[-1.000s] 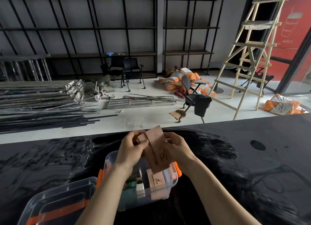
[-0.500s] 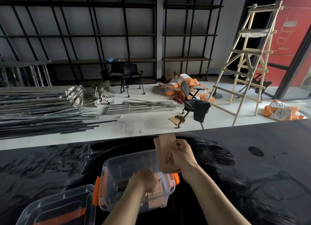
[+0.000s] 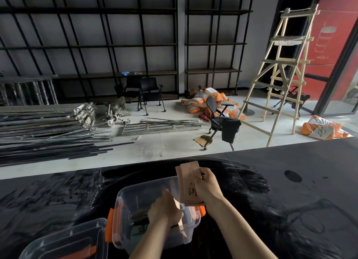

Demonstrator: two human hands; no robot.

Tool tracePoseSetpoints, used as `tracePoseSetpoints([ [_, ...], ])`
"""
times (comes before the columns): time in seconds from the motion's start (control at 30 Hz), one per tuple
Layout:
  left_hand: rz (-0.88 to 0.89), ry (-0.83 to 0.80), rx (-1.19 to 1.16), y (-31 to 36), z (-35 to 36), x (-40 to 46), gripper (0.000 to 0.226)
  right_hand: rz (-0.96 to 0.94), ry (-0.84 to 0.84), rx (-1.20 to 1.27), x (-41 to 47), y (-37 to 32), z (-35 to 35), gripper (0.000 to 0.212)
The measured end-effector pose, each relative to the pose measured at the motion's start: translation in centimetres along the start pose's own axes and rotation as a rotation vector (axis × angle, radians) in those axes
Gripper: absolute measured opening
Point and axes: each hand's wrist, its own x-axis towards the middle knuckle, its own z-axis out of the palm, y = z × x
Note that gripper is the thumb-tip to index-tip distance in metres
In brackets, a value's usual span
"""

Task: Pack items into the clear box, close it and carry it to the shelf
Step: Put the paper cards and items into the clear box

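Note:
A clear box (image 3: 133, 198) with orange latches stands open on the black table (image 3: 290, 200), right in front of me. My left hand (image 3: 165, 210) is down inside the box, fingers closed on a brown paper packet whose pale edge shows beside the hand. Above the box's far right corner, my right hand (image 3: 206, 185) grips a stack of brown paper packets (image 3: 188, 178), held upright. Dark items lie on the box floor, partly hidden by my left hand. The clear lid (image 3: 64, 241) with an orange handle rests on the table at the box's near left.
Beyond the table is a white floor with piled metal bars (image 3: 44, 131), office chairs (image 3: 220, 121), orange sacks (image 3: 205, 101) and a wooden ladder (image 3: 280, 72). Black shelving (image 3: 116, 45) lines the back wall.
One second ago both hands held the packets above the box. My left hand has since gone down into the box with one packet, while my right hand keeps the rest of the stack above.

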Motion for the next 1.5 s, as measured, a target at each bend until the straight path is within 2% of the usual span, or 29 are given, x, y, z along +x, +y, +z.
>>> tracePoseSetpoints([
  [0.1,0.01,-0.076,0.04,0.6,0.0,-0.2,0.076,-0.003,0.006,-0.005,-0.2,-0.2,0.2,0.034],
  [0.17,0.025,-0.109,0.115,0.7,0.0,0.0,0.058,-0.01,0.01,-0.016,-0.3,-0.4,0.3,0.035],
  [0.23,0.031,-0.031,0.1,0.5,0.1,0.1,0.05,-0.018,0.004,-0.025,-0.5,-0.4,0.2,0.036],
  [0.33,0.067,0.109,-0.014,0.1,-0.3,0.0,0.057,-0.032,-0.007,-0.033,-0.7,-0.4,0.0,0.037],
  [0.47,0.114,0.223,-0.311,-0.7,-3.0,-0.7,0.033,-0.017,-0.01,-0.005,-0.5,-0.4,-0.2,0.031],
  [0.53,0.146,0.29,-0.568,-1.5,-4.6,-1.3,0.038,-0.024,-0.021,0.005,-0.3,-0.7,0.3,0.028],
  [0.63,0.189,0.302,-0.862,-1.4,-6.3,-2.6,0.058,-0.053,-0.057,0.062,-0.5,-1.1,1.8,0.026],
  [0.7,0.172,0.301,-0.989,-0.7,-6.9,-2.9,0.05,-0.061,-0.083,0.127,-0.5,-1.3,2.9,0.029],
  [0.77,0.133,0.274,-1.067,-0.2,-7.2,-3.1,0.035,-0.092,-0.101,0.182,-1.0,-1.8,3.5,0.024],
  [0.83,0.121,0.203,-1.061,0.4,-7.2,-3.4,0.04,-0.168,-0.112,0.163,-1.5,-2.1,3.9,0.023],
  [0.97,0.195,0.197,-0.942,1.2,-7.6,-3.0,0.017,-0.281,-0.249,0.161,-2.4,-2.1,4.2,0.042],
  [1.07,0.203,0.215,-1.125,0.8,-7.4,-2.7,0.018,-0.264,-0.388,0.249,-2.6,-2.3,3.8,0.036],
  [1.13,0.182,0.249,-1.246,1.1,-7.3,-3.0,0.016,-0.33,-0.417,0.133,-2.4,-2.1,4.0,0.037],
  [1.23,0.213,0.199,-1.246,1.3,-7.3,-3.4,0.014,-0.463,-0.381,-0.186,-2.5,-2.2,4.3,0.028],
  [1.3,0.265,0.198,-1.175,0.5,-8.1,-3.5,0.014,-0.459,-0.402,-0.139,-2.3,-2.1,3.7,0.037],
  [1.37,0.281,0.289,-1.149,-0.8,-9.4,-3.3,0.022,-0.411,-0.421,0.011,-1.9,-2.0,2.7,0.043],
  [1.47,0.296,0.319,-1.215,-2.3,-10.6,-3.5,0.038,-0.326,-0.347,0.272,-1.5,-2.4,1.8,0.009],
  [1.5,0.304,0.289,-1.207,-2.6,-10.6,-3.7,0.038,-0.294,-0.324,0.35,-1.3,-2.6,1.7,0.016],
])
